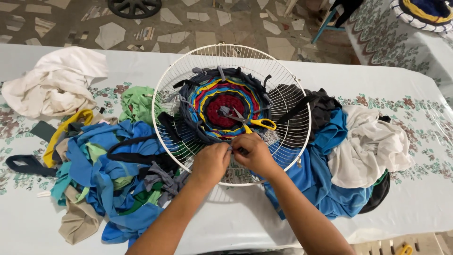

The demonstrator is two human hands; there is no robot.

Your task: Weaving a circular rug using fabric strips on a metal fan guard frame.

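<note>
A white wire fan guard (pixel 288 137) lies flat on the surface (pixel 415 198), serving as a round frame; a woven disc of fabric strips (pixel 225 106) in red, yellow, blue and dark grey fills its centre. The left hand (pixel 211 163) and the right hand (pixel 252 153) meet at the near edge of the weaving, just inside the guard's near rim, fingers curled tight and pinching a narrow dark fabric strip (pixel 238 150) between them; the exact grip of each fingertip is hidden by the knuckles. Both forearms come in from the lower edge of the view, wrists bent slightly inward, backs of the hands uppermost. Judged from its look, the strip is soft, light and limp, somewhat stretchy, not fragile and not slippery; it would best be held near its free end with a fingertip pinch, since it gives no stiffness of its own. The guard appears stiff and light, liable to shift on the smooth cloth-covered surface if pulled sideways, and its thin wires offer many hold points. A pair of yellow-handled scissors (pixel 252 122) rests on the weaving, just beyond the hands, blades pointing to the centre. Loose heaps of blue cloth scraps (pixel 106 165) lie left of the guard, and a further pile of blue, white and dark cloth (pixel 349 156) lies to its right.
</note>
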